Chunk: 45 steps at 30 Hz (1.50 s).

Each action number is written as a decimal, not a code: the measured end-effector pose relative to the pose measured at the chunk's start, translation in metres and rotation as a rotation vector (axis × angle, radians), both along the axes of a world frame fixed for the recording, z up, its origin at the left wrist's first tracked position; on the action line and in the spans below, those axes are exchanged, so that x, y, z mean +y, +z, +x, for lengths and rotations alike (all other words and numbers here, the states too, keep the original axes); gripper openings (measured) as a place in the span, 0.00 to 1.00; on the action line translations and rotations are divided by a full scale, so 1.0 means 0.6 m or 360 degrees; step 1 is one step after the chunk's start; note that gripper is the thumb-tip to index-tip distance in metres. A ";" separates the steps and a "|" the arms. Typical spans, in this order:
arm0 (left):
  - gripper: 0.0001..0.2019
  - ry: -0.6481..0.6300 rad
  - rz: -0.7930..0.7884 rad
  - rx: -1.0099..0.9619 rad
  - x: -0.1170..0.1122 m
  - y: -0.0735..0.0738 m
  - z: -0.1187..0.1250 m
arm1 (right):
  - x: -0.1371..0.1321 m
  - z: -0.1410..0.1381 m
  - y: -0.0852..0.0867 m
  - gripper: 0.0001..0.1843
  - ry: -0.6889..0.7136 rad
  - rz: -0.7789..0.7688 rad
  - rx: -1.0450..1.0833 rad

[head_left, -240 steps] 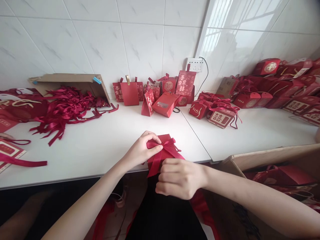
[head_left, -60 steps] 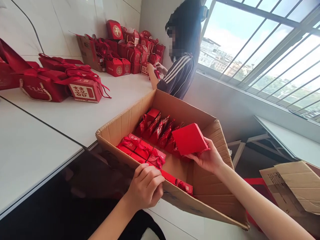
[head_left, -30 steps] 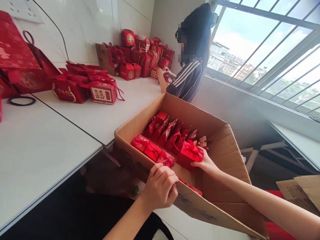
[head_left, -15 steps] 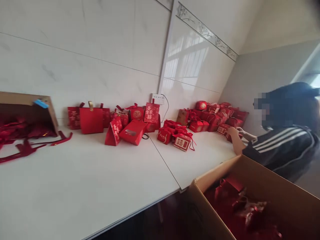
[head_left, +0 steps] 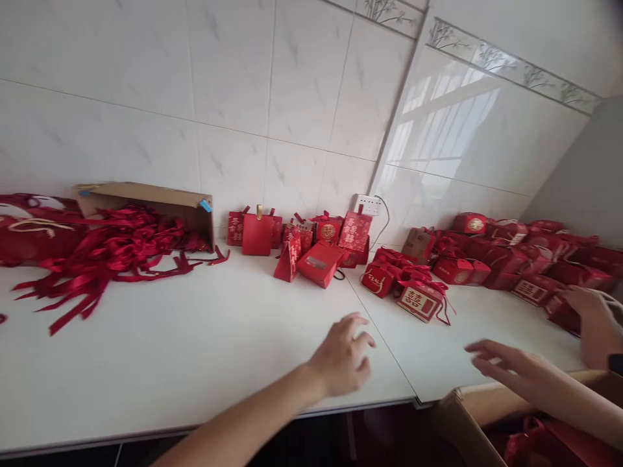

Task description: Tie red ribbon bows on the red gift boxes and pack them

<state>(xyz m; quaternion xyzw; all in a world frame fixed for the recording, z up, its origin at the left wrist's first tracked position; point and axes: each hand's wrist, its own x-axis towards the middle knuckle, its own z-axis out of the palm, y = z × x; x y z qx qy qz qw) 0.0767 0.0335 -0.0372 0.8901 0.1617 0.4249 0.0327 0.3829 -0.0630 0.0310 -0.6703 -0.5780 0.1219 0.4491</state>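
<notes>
While the left hand (head_left: pixel 343 357) and right hand (head_left: pixel 516 371) held nothing, fingers loosely apart, the panelled red box (head_left: pixel 416 303) stood beyond them on the worktop (head_left: pixel 204 363); gripping its sides, clear of the ribbon (head_left: pixel 428 283), appeared the soundest handling.

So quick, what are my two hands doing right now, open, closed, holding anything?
Left hand: open, fingers loosely curled, holding nothing, over the white table.
Right hand: open, holding nothing, near the cardboard box.
</notes>
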 end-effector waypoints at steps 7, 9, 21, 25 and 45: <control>0.14 0.0477 0.0350 -0.0272 0.146 -0.017 -0.125 | 0.228 -0.252 0.038 0.06 0.0521 -0.0489 -0.0601; 0.15 0.0590 0.0318 -0.0342 0.163 -0.020 -0.138 | 0.280 -0.323 0.038 0.05 0.0562 -0.0446 -0.0595; 0.16 0.0564 -0.0332 -0.0122 0.146 -0.029 -0.134 | 0.475 -0.479 -0.006 0.19 0.0078 -0.0443 -0.0151; 0.21 0.0746 -0.0648 -0.0533 0.158 -0.028 -0.132 | 0.453 -0.474 -0.016 0.19 0.0220 -0.0346 -0.0085; 0.16 0.0900 -0.0904 -0.1531 0.171 0.042 -0.192 | 0.293 -0.430 -0.016 0.12 0.0529 0.0842 0.0032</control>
